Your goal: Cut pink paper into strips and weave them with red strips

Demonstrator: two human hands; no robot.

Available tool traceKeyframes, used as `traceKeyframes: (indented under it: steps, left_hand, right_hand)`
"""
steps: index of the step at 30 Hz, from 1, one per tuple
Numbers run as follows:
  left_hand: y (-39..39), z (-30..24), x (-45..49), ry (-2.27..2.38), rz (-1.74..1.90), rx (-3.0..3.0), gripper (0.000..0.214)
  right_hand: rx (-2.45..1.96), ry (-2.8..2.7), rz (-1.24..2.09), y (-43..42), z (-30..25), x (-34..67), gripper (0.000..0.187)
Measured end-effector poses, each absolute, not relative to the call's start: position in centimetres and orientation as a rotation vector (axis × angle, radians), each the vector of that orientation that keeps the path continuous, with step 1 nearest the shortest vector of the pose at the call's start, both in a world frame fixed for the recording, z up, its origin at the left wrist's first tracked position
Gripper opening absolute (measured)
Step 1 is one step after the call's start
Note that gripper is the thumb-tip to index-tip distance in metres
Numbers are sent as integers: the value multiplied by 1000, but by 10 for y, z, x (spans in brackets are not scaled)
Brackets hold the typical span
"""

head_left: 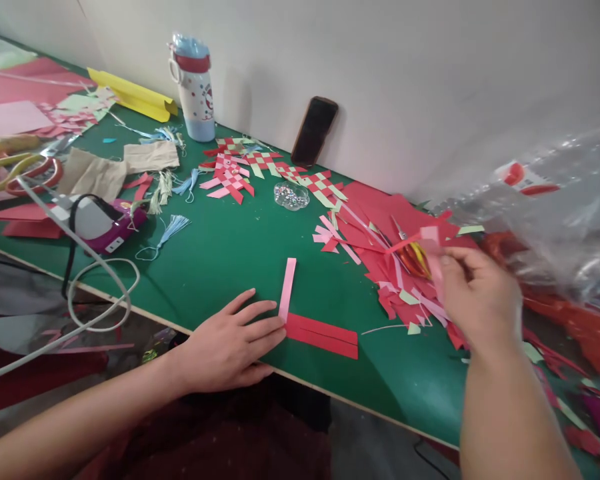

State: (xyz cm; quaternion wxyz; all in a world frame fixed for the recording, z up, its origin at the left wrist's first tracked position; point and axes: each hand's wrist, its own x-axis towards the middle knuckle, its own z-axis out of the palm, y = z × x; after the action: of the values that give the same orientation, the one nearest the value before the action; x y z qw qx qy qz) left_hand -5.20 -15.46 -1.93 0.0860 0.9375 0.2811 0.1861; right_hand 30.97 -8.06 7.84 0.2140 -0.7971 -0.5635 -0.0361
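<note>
My left hand (233, 340) lies flat on the green table (220, 253) near its front edge, fingers stretched out. Its fingertips press the left end of two red paper strips (323, 335) where a pink strip (287, 288) crosses them. My right hand (475, 293) is raised over a heap of red paper scraps (380, 233). Its fingers are pinched on a pink paper strip (433, 257), which is blurred.
Woven red, pink and green paper pieces (240, 170) lie further back, beside a small dish of beads (291, 195). A phone (314, 131) leans on the wall near a bottle (194, 87). Scissors (10, 163), a glue gun (105, 223), a cable and tassels lie at left. Clear plastic wrap (555, 207) lies at right.
</note>
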Motion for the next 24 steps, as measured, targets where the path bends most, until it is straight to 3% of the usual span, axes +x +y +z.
traceKeyframes:
  steps: [5,9,24]
  left_hand:
    - [-154,-20,-52,834,542,2780,49]
    - [-153,-20,-51,835,542,2787,47]
    - [-156,-20,-49,954,511,2751,49]
  right_hand:
    - [-2071,-1882,242,-101,52,255,25]
    - [-1818,-2160,516,-112,35,230,26]
    - [-1740,-2261,604,-123,28,227,22]
